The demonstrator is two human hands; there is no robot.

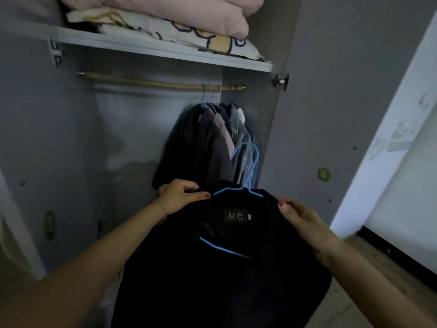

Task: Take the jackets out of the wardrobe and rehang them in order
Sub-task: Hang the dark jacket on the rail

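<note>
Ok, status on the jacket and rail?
Both hands, left hand and right hand, grip black jacket on blue hanger. Off the rail. Other jackets bunched right; left clear.

Open wardrobe (307, 114), seen from above the hands; a black jacket (224, 268) on a blue hanger (246, 185) is held in front of it, collar label facing the camera; the left hand (182, 195) grips the jacket's left shoulder, the right hand (300, 218) its right shoulder (both thumbs lie on top of the fabric); behind, several jackets (212, 143) hang bunched at the right end of the wooden rail (142, 81); folded bedding (165, 22) is stacked on the shelf (165, 49) above the rail.
</note>
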